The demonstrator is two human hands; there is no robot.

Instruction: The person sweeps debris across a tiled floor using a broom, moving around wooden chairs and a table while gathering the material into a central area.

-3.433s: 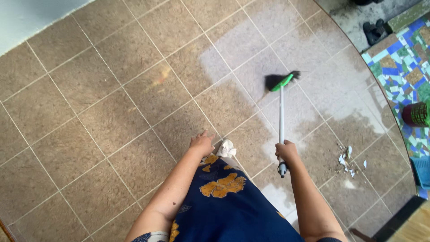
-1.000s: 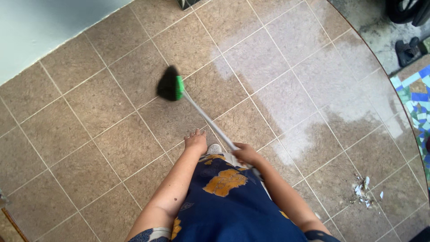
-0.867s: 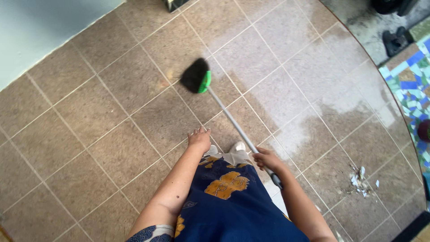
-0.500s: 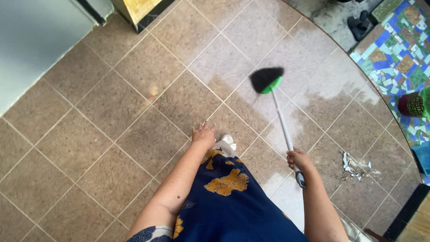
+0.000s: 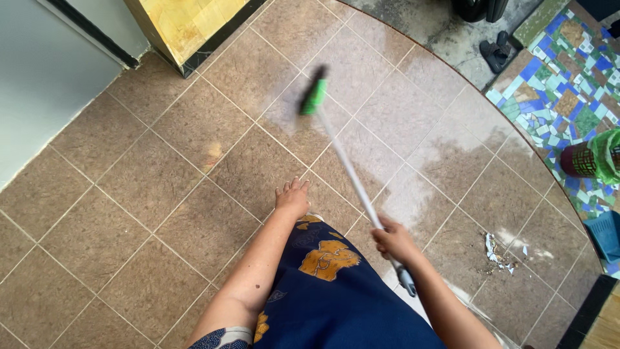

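Broom [image 5: 336, 145] with a green head reaches out over the brown tiled floor [image 5: 129, 194], its pale handle gripped near the end by the right hand [image 5: 392, 240]. The left hand [image 5: 292, 198] hangs empty, fingers spread. Swept scraps [image 5: 500, 249] lie well to the right.

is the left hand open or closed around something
Open and empty. The left hand hangs with fingers spread above the brown tiled floor, apart from the green-headed broom with a white pole, which the right hand grips.

Broom head [image 5: 314, 95] motion-blurred; blue bin [image 5: 608, 234] cut by edge.
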